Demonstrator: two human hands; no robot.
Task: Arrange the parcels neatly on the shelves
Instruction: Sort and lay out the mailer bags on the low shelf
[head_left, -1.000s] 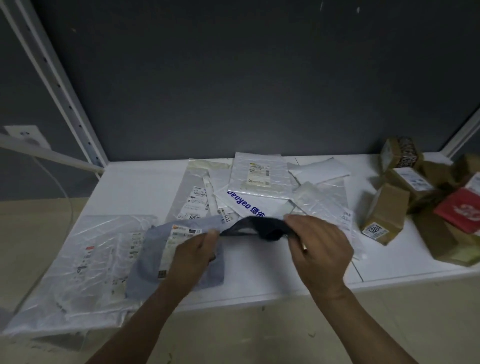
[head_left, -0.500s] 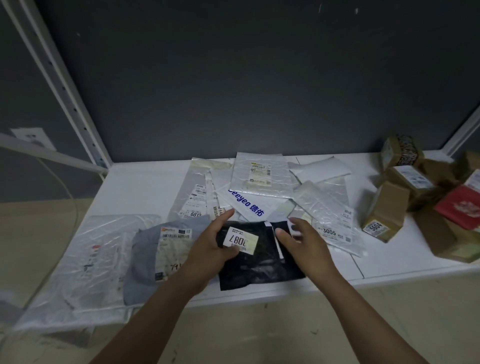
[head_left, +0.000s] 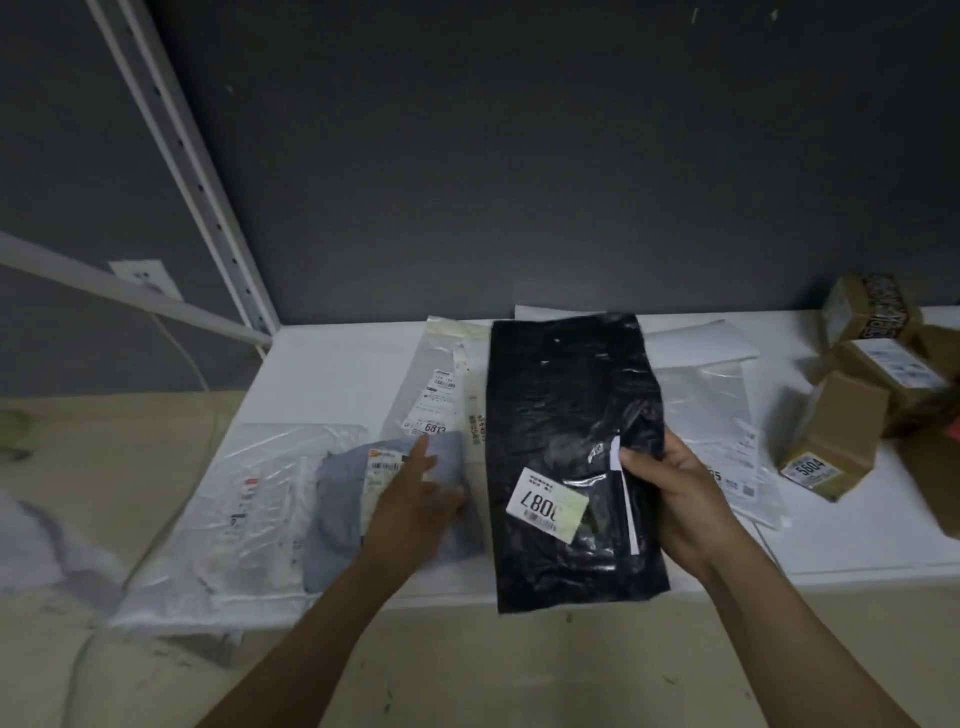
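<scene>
You are gripping the right edge of a black bag (head_left: 566, 415) with your right hand (head_left: 675, 499), thumb and fingers curled round it, holding it over the white shelf (head_left: 332, 364). Your left hand (head_left: 415, 499), fingers outstretched and holding nothing, is hovering over a grey bag (head_left: 337, 519) lying at the shelf's front edge. Cardboard boxes (head_left: 841, 426) are sitting at the right.
</scene>
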